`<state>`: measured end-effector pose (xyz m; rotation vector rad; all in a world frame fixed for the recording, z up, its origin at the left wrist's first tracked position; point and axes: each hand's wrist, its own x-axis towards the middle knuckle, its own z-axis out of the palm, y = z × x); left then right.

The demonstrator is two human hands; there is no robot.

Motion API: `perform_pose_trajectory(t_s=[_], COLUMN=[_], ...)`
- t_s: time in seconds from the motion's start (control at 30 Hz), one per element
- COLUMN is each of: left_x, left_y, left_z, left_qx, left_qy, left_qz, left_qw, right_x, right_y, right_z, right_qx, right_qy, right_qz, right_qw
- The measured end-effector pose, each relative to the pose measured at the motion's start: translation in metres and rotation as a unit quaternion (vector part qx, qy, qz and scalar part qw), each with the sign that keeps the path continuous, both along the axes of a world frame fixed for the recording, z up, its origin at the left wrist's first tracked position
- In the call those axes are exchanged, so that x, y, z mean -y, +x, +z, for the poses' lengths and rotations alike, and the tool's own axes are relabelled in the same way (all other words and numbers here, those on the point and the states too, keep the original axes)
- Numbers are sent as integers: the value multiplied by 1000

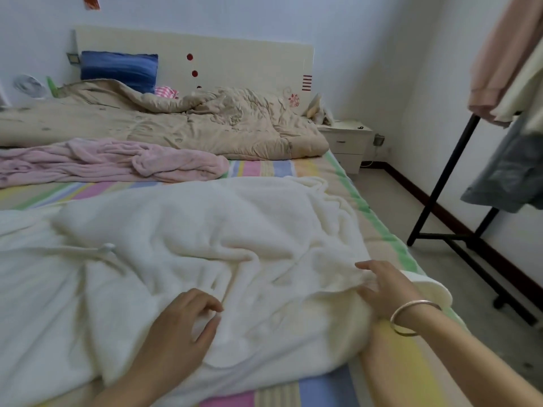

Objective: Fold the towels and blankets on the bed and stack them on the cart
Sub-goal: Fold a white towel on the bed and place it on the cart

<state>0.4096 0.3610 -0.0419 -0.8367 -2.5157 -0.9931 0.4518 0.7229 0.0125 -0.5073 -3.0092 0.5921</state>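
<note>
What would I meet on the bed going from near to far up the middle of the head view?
Nearest first: white fluffy blanket → rumpled pink fleece blanket → beige quilted comforter → blue pillow → cream headboard with red dots.

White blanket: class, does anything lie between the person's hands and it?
Nothing visible does. The right hand touches the white blanket at its near right edge; the left hand is directly over its crumpled folds, fingers loosely curled.

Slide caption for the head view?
Left hand and right hand on rumpled white blanket; pink towel, beige quilt beyond.
</note>
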Motion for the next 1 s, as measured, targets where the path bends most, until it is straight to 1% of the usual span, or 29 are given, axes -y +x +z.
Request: perform_pose_trajectory(t_s=[0.1, 0.17, 0.27, 0.3, 0.37, 0.43, 0.5, 0.57, 0.63, 0.7, 0.73, 0.8, 0.87, 0.9, 1.0], left_x=[22, 31, 40, 43, 53, 68, 84, 104, 122, 140, 148, 160, 168, 170, 178], left_y=[26, 39, 51, 52, 56, 60, 60, 62, 63, 64, 67, 72, 81, 87, 105], left_z=[-12, -13, -11, -7, 1, 9, 11, 13, 15, 10, 6, -3, -11, -12, -18], left_qx=[20, 23, 0, -4, -6, -22, -49, -71, -56, -39, -37, -31, -28, -29, -35], left_qy=[1, -11, -72, -100, -150, -201, -225, -242, -247, -255, -257, -241, -207, -193, -131], left_qz=[-22, -48, -80, -88, -86, -53, -19, 21, 70, 108, 119, 128, 112, 108, 143], left_qw=[1000, 999, 994, 991, 985, 978, 973, 967, 965, 960, 958, 961, 972, 975, 980], right_x=[-8, -11, -12, -12, -14, -20, -25, -18, -1, 15, 23, 32, 35, 35, 31], right_y=[25, 39, 56, 60, 67, 75, 77, 81, 86, 95, 100, 114, 130, 139, 165], right_z=[-18, -28, -35, -36, -39, -43, -43, -35, -24, -18, -17, -19, -24, -26, -21], right_qx=[1, 2, -10, -19, -10, -6, -56, -115, -122, -90, -66, -20, 18, 41, 122], right_qy=[-1, 16, 49, 85, 185, 226, 221, 191, 131, 70, 60, 98, 127, 112, -5], right_qz=[-26, -56, -98, -106, -101, -97, -85, -40, 14, 55, 74, 106, 126, 130, 121], right_qw=[1000, 998, 994, 991, 978, 969, 970, 974, 984, 992, 993, 989, 984, 984, 985])
